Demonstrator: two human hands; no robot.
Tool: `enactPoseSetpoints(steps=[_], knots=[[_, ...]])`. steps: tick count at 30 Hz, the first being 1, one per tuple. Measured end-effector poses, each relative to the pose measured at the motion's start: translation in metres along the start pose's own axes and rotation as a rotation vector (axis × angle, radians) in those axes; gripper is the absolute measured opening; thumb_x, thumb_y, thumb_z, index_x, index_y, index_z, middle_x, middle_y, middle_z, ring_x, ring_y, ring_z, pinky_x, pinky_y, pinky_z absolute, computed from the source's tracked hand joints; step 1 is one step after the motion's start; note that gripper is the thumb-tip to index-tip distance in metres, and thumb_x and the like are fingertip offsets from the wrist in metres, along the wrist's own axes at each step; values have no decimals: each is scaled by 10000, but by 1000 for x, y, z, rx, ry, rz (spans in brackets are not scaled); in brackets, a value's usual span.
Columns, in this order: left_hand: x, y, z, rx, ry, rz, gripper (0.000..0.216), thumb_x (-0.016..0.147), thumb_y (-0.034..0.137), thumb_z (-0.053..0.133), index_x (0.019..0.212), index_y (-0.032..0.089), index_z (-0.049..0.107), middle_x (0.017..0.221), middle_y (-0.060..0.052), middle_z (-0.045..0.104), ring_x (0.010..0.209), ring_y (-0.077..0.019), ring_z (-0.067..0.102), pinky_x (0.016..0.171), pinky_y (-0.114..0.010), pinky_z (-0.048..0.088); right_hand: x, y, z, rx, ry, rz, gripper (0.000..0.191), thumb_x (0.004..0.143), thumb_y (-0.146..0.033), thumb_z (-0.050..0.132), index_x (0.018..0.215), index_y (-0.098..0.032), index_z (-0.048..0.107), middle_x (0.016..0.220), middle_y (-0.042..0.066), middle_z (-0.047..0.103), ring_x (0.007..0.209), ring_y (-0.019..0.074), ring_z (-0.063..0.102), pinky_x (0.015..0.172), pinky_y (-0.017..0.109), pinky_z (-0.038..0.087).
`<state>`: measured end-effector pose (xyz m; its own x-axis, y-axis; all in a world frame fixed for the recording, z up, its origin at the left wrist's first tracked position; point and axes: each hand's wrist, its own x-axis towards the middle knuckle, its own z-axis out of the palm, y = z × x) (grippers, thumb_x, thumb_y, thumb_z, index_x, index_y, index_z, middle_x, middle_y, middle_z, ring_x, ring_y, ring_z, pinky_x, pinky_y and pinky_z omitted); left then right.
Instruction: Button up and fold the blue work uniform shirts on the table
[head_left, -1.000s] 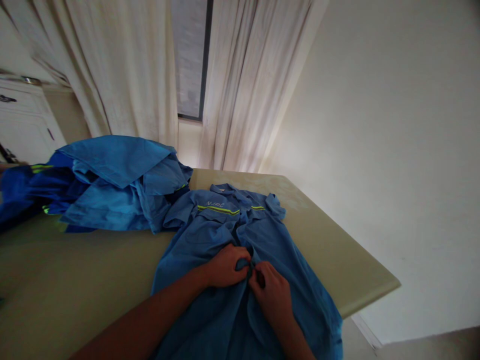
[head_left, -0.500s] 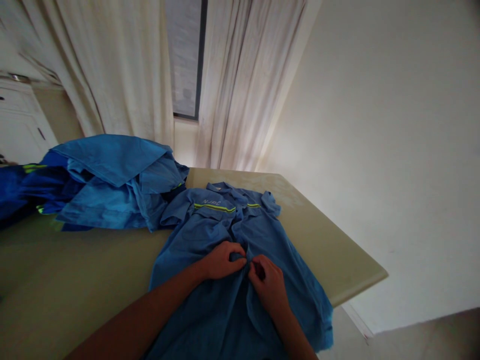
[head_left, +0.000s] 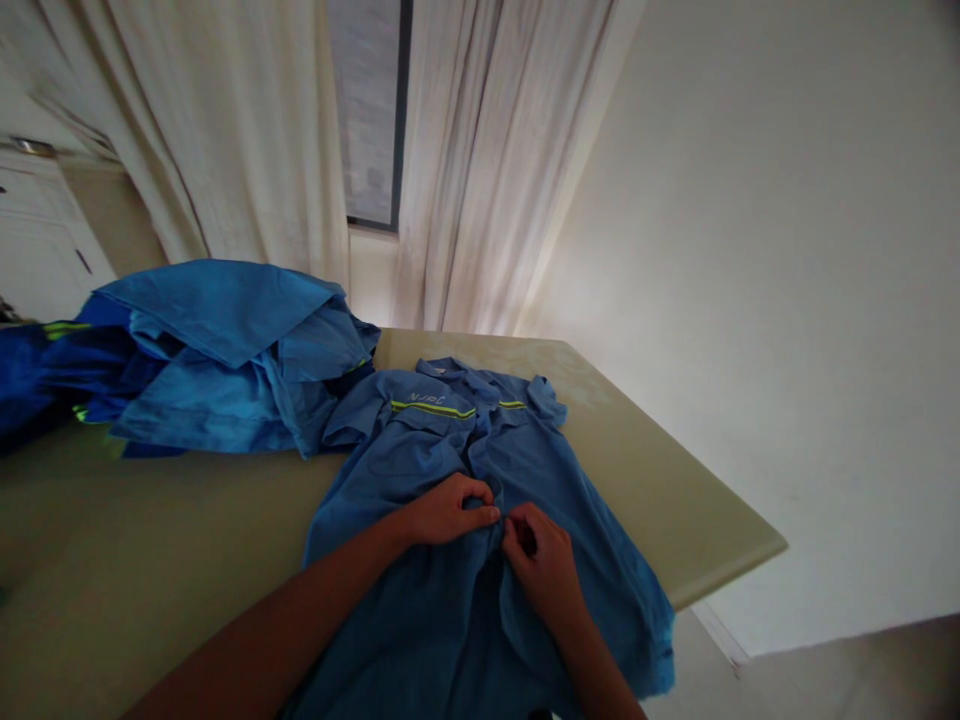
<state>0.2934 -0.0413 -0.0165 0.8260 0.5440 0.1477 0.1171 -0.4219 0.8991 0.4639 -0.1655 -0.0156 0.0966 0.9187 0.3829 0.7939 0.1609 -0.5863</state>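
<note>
A blue short-sleeved work shirt (head_left: pixel 420 450) lies spread face up, collar at the far end, with yellow stripes and lettering across the chest. My left hand (head_left: pixel 454 508) pinches the edge of its front opening between thumb and fingers. Close beside it, my right hand (head_left: pixel 541 550) has its fingertips pinched on the other front edge. The two hands almost meet at the middle of the shirt. Any button between the fingertips is too small to make out. The shirt's lower part runs toward me, past the bottom of the view.
A heap of blue garments (head_left: pixel 232 350), some darker with yellow-green stripes, lies left of the shirt on the pale table (head_left: pixel 660 490). The table's corner juts out at the right, near a white wall (head_left: pixel 787 300). Curtains (head_left: pixel 262 150) hang behind; a white cabinet (head_left: pixel 45 230) stands far left.
Both hands keep their pinch on the shirt's front edges, with only slight shifts of the fingers and cloth. The view has moved a little.
</note>
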Motion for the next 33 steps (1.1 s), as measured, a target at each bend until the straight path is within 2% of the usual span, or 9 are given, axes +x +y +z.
enactPoseSetpoints(steps=[3,9,15,21,33], knots=[[0,-1,1,0,-3,-18,364,917,500,625,842,153,705,726,17,599,687,-130,517,641,-240,395,0,0,-2,7,2,-1,184,954,-291,509,809,-214,593,681,-11,608,592,145,564,575,245,392],[1,-3,6,13,80,-15,370,898,512,666,905,154,756,836,-16,715,758,-152,599,668,-234,435,-1,1,-1,-57,-3,-16,180,931,-333,567,800,-211,593,650,-21,583,571,140,541,570,248,384],[-1,-4,3,-60,70,32,339,861,480,723,836,144,761,779,-18,719,724,-140,620,680,-233,455,-2,-1,1,-83,15,-9,152,893,-282,549,759,-214,575,648,-11,592,565,145,544,569,255,384],[-1,-4,-1,-45,18,66,248,817,394,756,844,147,752,798,-11,719,734,-136,624,688,-228,459,-3,0,0,-111,43,-34,119,890,-269,555,801,-212,608,680,-2,624,581,148,568,576,256,401],[-2,-4,3,-55,32,123,190,820,336,766,822,147,738,815,-13,738,762,-150,650,740,-243,476,-3,4,6,-205,52,-45,76,841,-205,540,771,-217,567,678,-6,597,567,142,550,580,256,363]])
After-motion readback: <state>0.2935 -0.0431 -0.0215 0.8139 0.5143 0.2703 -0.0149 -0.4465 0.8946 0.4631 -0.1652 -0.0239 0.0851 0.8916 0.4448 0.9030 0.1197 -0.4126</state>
